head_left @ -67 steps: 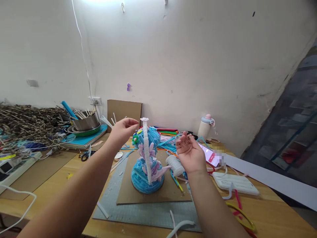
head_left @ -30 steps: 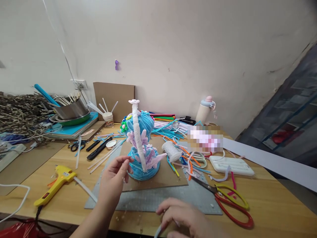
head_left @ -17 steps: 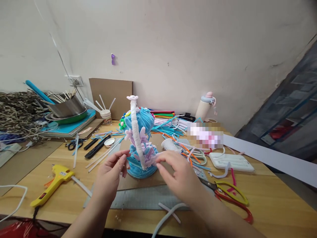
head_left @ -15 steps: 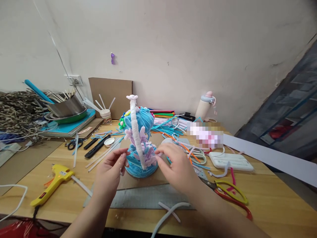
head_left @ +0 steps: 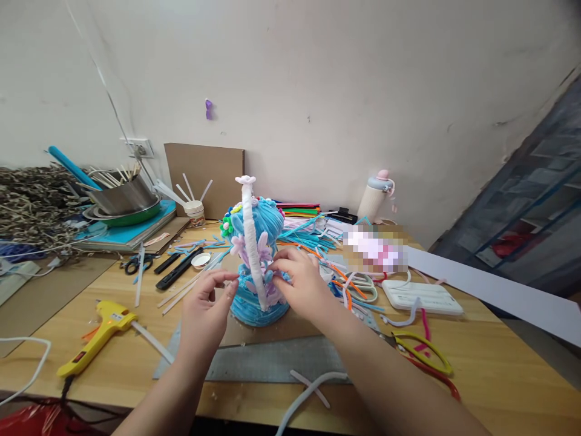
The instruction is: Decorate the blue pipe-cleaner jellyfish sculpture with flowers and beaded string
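A figure of light-blue fuzzy pipe cleaners (head_left: 258,316) stands upright in the middle, with colourful flowers on its upper part. Lilac pipe-cleaner flowers (head_left: 262,247) cover its front. A white wrapped stalk (head_left: 250,233), tipped with a pale flower, leans in front of the figure. My right hand (head_left: 302,283) is closed in a pinch at the figure's right side, a small blue fuzzy piece (head_left: 269,277) at its fingertips. At the left side, my left hand (head_left: 209,303) has thumb and forefinger drawn together by the blue base; what they hold, if anything, is hidden.
Left of the hands lies a yellow glue gun (head_left: 102,336). Yellow-and-red-handled scissors (head_left: 422,351) are at the right, near a white box-like device (head_left: 422,297). Loose pipe cleaners (head_left: 308,233) lie behind the figure. A grey cutting mat (head_left: 272,361) is underneath; a bottle (head_left: 374,197) stands behind.
My right hand has moved left and slightly up, reaching in to the lilac flowers, where a small blue piece now shows. My left hand has shifted slightly right, its fingers at the base.
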The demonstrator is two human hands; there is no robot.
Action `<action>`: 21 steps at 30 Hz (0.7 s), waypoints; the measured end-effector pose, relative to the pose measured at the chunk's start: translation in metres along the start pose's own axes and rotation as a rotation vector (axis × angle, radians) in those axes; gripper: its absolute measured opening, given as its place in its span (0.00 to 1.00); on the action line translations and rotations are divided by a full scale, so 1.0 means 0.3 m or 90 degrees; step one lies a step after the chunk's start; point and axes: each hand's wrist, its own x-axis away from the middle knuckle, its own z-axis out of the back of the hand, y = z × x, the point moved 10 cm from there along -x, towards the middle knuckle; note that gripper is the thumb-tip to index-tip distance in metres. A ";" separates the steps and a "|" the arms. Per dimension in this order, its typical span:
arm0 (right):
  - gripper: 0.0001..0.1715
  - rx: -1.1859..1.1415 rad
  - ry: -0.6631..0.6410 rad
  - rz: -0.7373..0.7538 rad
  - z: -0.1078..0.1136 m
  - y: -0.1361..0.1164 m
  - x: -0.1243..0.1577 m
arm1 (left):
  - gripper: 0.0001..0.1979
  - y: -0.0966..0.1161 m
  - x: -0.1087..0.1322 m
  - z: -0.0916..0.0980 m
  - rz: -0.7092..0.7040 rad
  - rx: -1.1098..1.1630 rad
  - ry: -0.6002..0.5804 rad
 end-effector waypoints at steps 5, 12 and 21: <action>0.13 0.016 -0.022 0.016 0.003 -0.015 -0.029 | 0.06 -0.013 0.034 -0.025 -0.005 0.140 -0.040; 0.16 0.013 -0.117 0.025 -0.039 -0.019 -0.069 | 0.07 0.009 0.012 -0.027 -0.052 0.068 -0.016; 0.17 0.017 -0.146 0.006 -0.056 -0.008 -0.088 | 0.11 -0.013 0.015 0.009 0.004 -0.003 0.072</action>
